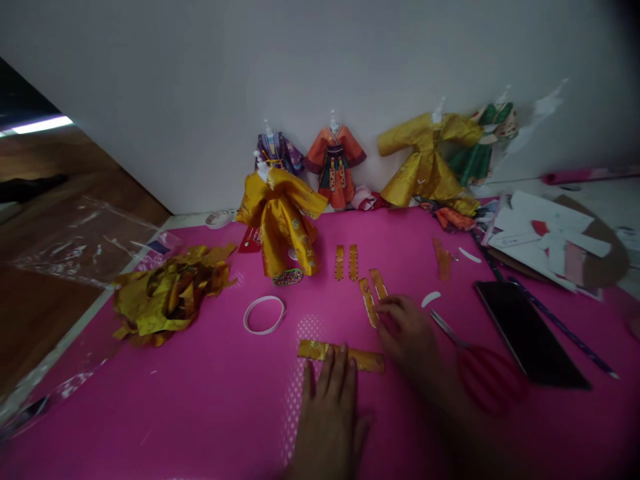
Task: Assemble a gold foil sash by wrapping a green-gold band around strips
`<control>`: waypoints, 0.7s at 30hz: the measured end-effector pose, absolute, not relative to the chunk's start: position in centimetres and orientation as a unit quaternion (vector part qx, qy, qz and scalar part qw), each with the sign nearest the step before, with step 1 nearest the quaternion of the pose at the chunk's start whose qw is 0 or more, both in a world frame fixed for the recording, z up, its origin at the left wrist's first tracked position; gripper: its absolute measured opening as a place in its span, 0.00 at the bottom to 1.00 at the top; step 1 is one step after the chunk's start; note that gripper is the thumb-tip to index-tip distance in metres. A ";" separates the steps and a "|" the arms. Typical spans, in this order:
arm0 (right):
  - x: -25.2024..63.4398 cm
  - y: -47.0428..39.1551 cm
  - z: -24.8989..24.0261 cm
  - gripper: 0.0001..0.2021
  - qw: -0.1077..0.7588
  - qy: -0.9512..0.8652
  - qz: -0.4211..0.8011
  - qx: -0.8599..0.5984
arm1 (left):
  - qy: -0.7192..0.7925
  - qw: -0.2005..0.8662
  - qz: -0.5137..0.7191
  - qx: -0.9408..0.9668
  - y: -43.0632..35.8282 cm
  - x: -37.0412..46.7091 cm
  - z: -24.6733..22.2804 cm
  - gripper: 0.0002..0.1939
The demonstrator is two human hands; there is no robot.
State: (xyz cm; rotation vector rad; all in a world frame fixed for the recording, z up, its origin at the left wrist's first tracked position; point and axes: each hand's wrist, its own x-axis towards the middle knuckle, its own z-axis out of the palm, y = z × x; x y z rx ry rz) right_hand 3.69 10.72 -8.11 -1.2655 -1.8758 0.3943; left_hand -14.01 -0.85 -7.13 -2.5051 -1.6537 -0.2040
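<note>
A long gold strip [369, 361] lies crosswise on the pink mat [210, 400] under the flat, outstretched left hand [327, 407], its right end just beside the right hand [409, 333], whose bent fingers meet a short strip [367, 299], whether gripping cannot be told

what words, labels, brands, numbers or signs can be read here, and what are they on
None can be read.
Red card partly hidden by the front yellow garment: white marks, too small and blurred to read.
White papers at the right: faint marks, illegible.
Phone: no lettering visible on its dark face.
</note>
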 end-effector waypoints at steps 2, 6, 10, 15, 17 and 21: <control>3.8 10.8 -8.1 0.07 0.414 -0.745 0.160 -0.498 | -0.555 0.039 -0.089 -0.826 -0.7 -13.8 -7.0 0.24; 3.7 10.4 -7.3 0.06 0.372 -0.781 0.227 -0.448 | -0.572 0.012 -0.133 -0.809 -0.4 -14.1 -6.6 0.19; 3.3 9.5 -6.2 0.05 0.242 -0.845 0.280 -0.385 | -0.580 -0.002 -0.159 -0.799 -0.6 -14.9 -6.6 0.17; 2.9 8.9 -5.7 0.02 0.161 -0.877 0.266 -0.366 | -0.601 -0.103 -0.276 -0.743 -2.4 -16.6 -6.1 0.16; 2.9 8.8 -5.8 0.02 0.155 -0.881 0.264 -0.360 | -0.607 -0.227 -0.312 -0.695 -3.4 -17.1 -5.4 0.12; 2.7 8.6 -6.1 0.05 0.155 -0.884 0.257 -0.357 | -0.587 -0.466 -0.366 -0.551 -5.1 -16.9 -4.6 0.09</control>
